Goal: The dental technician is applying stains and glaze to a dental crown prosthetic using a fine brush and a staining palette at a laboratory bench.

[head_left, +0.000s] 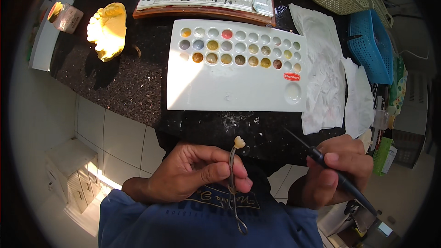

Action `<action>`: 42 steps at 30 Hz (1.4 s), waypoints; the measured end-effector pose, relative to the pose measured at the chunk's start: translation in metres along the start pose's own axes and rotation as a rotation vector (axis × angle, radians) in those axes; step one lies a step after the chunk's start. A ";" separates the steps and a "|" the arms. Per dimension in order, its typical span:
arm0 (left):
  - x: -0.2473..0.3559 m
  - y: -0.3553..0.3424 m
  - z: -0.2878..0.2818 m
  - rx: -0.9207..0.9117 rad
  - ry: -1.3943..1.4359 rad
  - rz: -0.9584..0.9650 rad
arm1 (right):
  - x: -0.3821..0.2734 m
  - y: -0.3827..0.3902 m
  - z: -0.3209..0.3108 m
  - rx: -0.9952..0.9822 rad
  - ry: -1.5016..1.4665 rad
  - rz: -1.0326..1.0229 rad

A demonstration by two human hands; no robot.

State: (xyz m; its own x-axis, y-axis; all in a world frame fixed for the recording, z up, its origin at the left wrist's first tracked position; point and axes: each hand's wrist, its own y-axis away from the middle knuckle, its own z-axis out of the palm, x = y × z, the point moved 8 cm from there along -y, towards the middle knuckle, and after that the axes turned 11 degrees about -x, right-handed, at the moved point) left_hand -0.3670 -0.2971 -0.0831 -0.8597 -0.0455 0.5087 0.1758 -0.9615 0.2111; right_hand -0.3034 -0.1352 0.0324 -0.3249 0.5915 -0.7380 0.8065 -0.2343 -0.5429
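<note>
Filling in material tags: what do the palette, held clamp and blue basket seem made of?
Palette: glossy white, ceramic or hard plastic; smooth surface, faint reflections.
Clamp in left hand: likely metal, fairly shiny; grey sheen, slim looped end.
Blue basket: probably plastic, finish unclear; even colour, perforated-looking walls.

Hard sunlight bleaches dental cast (108, 32), throws dark shadow across bench (131, 98), cuts bright wedge on white palette (257, 94); fisheye bends edges, corners black.

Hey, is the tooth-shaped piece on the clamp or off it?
On it: the tooth-shaped piece sits at the tip of the metal clamp in the left hand.
</note>
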 end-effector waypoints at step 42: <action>-0.014 0.000 0.011 -0.282 0.518 -0.087 | -0.002 -0.003 0.032 -0.278 -0.074 -0.031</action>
State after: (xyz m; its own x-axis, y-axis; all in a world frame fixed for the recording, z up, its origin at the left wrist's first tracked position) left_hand -0.3500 -0.2934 -0.0814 -0.9997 -0.0216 0.0111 0.0212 -0.9993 -0.0323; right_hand -0.3208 -0.1603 0.0227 -0.3786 0.5349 -0.7553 0.8967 0.0098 -0.4425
